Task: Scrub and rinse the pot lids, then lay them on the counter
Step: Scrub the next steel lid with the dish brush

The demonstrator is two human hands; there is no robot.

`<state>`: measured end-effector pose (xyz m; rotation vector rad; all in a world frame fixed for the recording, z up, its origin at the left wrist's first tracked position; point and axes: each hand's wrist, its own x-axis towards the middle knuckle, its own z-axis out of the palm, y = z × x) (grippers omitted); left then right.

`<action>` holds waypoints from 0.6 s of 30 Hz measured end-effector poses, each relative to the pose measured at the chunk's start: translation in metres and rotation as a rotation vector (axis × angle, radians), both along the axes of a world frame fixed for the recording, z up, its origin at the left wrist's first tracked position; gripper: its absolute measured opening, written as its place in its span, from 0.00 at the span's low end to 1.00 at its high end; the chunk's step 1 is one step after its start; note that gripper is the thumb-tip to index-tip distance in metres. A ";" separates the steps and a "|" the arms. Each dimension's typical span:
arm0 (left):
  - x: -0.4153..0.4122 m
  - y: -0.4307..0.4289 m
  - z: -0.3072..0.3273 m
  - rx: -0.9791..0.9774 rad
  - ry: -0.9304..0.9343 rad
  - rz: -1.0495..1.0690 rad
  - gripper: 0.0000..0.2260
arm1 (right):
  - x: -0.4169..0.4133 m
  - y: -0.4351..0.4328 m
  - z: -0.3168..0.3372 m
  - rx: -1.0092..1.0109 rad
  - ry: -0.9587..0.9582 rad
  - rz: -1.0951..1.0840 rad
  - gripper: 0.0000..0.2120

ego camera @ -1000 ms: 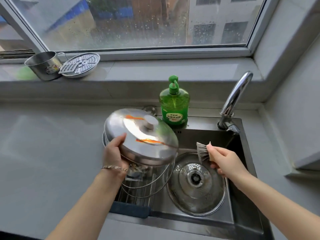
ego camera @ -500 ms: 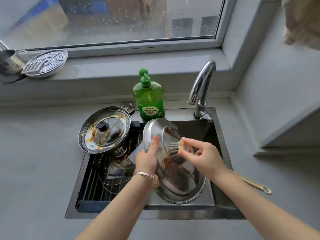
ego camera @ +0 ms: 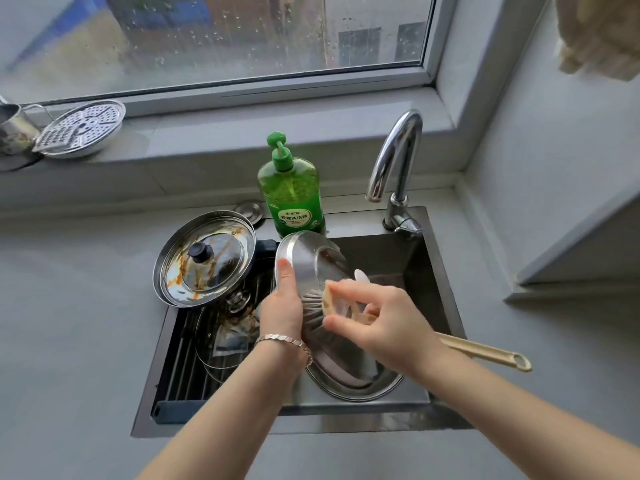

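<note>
My left hand (ego camera: 282, 299) grips the rim of a steel pot lid (ego camera: 311, 261), held on edge over the sink (ego camera: 440, 282). My right hand (ego camera: 384, 323) holds a long-handled scrub brush (ego camera: 313, 301), its bristles pressed against the lid's inner face and its brass-coloured handle (ego camera: 485, 351) sticking out to the right. Below them another lid (ego camera: 353, 382) lies in the sink basin. A stained lid with a black knob (ego camera: 204, 258) rests tilted at the sink's left back corner. More glass lids (ego camera: 221, 341) lie on the sink rack.
A green dish-soap bottle (ego camera: 291, 192) stands behind the sink, the faucet (ego camera: 394, 168) to its right. On the window sill at far left sit a steel pot (ego camera: 14, 129) and a perforated steamer plate (ego camera: 83, 128). Grey counter (ego camera: 69, 323) spreads on both sides.
A second ago my left hand held the domed lid up at the left and the brush was apart from it. The lid now stands on edge over the basin, with the brush scrubbing inside it.
</note>
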<state>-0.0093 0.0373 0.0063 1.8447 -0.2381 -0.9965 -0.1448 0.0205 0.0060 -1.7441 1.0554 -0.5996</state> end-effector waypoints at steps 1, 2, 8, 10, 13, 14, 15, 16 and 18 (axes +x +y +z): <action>-0.002 0.001 0.001 -0.010 0.049 0.012 0.27 | -0.003 -0.007 -0.001 0.015 0.030 -0.014 0.20; -0.003 0.001 0.001 -0.017 0.088 0.019 0.26 | -0.006 -0.017 -0.002 0.052 0.058 -0.069 0.19; 0.002 -0.006 -0.001 -0.008 0.047 0.001 0.34 | -0.003 -0.002 0.014 -0.052 0.007 0.051 0.21; 0.004 -0.008 0.004 -0.017 0.094 0.030 0.32 | -0.010 -0.008 0.015 -0.075 0.047 0.044 0.20; -0.001 -0.011 0.017 -0.054 0.208 0.082 0.26 | -0.016 -0.028 0.011 -0.030 0.101 -0.157 0.17; -0.001 -0.013 0.018 -0.051 0.204 0.097 0.26 | -0.013 -0.023 0.014 -0.061 0.066 -0.125 0.17; 0.001 -0.015 0.018 -0.055 0.156 0.110 0.28 | -0.009 -0.014 0.018 -0.121 0.029 -0.050 0.19; 0.002 -0.015 0.020 -0.044 0.136 0.101 0.32 | -0.006 -0.002 0.022 -0.173 0.015 0.038 0.22; 0.006 -0.013 0.016 -0.056 0.126 0.117 0.42 | -0.008 0.004 0.023 -0.218 0.030 0.095 0.24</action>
